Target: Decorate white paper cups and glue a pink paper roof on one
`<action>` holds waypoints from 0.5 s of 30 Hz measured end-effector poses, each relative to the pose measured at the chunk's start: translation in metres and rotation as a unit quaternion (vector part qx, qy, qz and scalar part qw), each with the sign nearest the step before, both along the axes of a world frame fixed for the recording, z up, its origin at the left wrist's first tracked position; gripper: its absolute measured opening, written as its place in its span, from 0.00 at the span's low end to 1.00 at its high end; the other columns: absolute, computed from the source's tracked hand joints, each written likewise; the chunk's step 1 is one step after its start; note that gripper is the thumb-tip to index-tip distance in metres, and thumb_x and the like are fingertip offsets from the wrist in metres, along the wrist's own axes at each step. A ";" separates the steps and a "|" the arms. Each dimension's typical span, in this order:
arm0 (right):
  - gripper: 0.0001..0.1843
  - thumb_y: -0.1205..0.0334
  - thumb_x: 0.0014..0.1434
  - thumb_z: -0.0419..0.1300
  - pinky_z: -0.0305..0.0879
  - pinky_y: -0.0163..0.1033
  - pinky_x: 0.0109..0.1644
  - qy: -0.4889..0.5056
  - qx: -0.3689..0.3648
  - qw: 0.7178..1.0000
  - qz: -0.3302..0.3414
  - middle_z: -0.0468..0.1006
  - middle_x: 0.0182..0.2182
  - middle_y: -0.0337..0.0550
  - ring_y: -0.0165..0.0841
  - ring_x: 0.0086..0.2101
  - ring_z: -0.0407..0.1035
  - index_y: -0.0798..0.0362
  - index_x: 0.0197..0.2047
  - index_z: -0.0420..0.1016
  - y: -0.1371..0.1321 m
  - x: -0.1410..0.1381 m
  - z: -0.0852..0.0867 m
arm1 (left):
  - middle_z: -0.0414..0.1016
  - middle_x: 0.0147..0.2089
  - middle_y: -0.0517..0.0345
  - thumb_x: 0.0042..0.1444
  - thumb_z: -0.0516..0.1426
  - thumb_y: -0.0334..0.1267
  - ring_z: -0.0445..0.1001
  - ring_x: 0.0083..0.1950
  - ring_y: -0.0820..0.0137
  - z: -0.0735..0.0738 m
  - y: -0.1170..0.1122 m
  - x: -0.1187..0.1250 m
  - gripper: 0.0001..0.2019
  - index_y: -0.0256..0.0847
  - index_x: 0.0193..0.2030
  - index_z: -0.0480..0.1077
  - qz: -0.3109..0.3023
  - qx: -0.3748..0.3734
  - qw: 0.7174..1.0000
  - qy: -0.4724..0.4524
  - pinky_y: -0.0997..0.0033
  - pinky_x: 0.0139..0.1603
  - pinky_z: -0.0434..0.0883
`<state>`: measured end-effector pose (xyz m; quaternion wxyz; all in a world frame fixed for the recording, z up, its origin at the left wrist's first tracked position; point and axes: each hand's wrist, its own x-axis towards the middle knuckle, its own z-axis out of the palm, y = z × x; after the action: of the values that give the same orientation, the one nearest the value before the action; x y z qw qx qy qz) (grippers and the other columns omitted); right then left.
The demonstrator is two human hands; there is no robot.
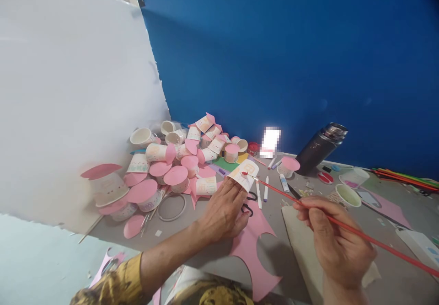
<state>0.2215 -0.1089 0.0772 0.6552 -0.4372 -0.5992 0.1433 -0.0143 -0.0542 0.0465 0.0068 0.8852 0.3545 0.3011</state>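
Observation:
My left hand [224,211] has its fingers pushed inside a small white paper cup [244,173], which it holds up off the table. My right hand [334,238] pinches a long red paintbrush [346,226]. The brush tip touches the cup's side at a small red mark. A pink paper sheet with round cut-outs [252,245] lies under my left hand, and black scissors [249,203] lie on it beside my fingers.
A heap of paper cups with pink paper circles [178,158] fills the left back. A dark flask [318,147] leans at the back right, with a green paint cup [348,194], markers [265,188], a tape ring [171,206] and coloured sticks [408,179] around. A white board [68,104] stands left.

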 end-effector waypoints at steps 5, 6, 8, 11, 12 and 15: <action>0.06 0.63 0.68 0.63 0.73 0.37 0.29 0.014 0.017 1.000 -0.005 0.83 0.35 0.45 0.32 0.29 0.75 0.51 0.43 0.83 -0.002 0.002 0.001 | 0.68 0.70 0.32 0.59 0.58 0.34 0.65 0.71 0.42 0.001 0.000 0.001 0.27 0.33 0.66 0.65 -0.012 -0.010 1.000 -0.021 0.32 0.71 0.63; 0.06 0.63 0.68 0.64 0.73 0.37 0.29 0.015 0.020 1.000 -0.005 0.83 0.34 0.45 0.32 0.29 0.75 0.51 0.43 0.83 -0.002 0.002 0.002 | 0.67 0.70 0.31 0.59 0.59 0.34 0.64 0.72 0.42 0.002 0.000 0.001 0.28 0.32 0.67 0.64 -0.013 -0.010 1.000 -0.025 0.33 0.71 0.63; 0.06 0.63 0.67 0.64 0.72 0.38 0.28 0.011 0.024 1.000 -0.005 0.83 0.34 0.45 0.33 0.28 0.75 0.52 0.42 0.83 -0.002 0.002 0.003 | 0.66 0.71 0.31 0.59 0.59 0.34 0.63 0.73 0.42 0.003 -0.001 0.002 0.31 0.31 0.69 0.61 -0.016 -0.007 0.999 -0.033 0.34 0.71 0.64; 0.06 0.63 0.68 0.63 0.70 0.37 0.27 -0.007 0.015 1.000 -0.003 0.83 0.34 0.46 0.33 0.28 0.75 0.52 0.43 0.83 -0.001 0.002 0.002 | 0.66 0.71 0.33 0.60 0.58 0.34 0.62 0.74 0.42 0.003 -0.001 0.002 0.32 0.32 0.71 0.59 -0.023 -0.011 0.999 -0.043 0.34 0.71 0.63; 0.07 0.63 0.68 0.63 0.70 0.38 0.27 -0.010 0.012 1.000 -0.003 0.83 0.34 0.46 0.33 0.28 0.74 0.52 0.43 0.84 -0.001 0.002 0.001 | 0.66 0.71 0.33 0.61 0.58 0.35 0.61 0.74 0.43 0.004 -0.001 0.002 0.32 0.33 0.72 0.59 -0.024 -0.013 0.999 -0.046 0.34 0.72 0.63; 0.06 0.63 0.68 0.63 0.71 0.38 0.27 0.000 0.012 1.000 -0.003 0.83 0.34 0.46 0.33 0.28 0.74 0.52 0.43 0.84 -0.002 0.003 0.000 | 0.67 0.71 0.34 0.61 0.58 0.35 0.61 0.74 0.44 0.005 -0.001 0.002 0.32 0.34 0.71 0.59 -0.026 -0.018 0.998 -0.055 0.35 0.72 0.63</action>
<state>0.2249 -0.1106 0.0774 0.6611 -0.4311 -0.5994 0.1339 -0.0120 -0.0554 0.0510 0.0503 0.8761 0.3358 0.3423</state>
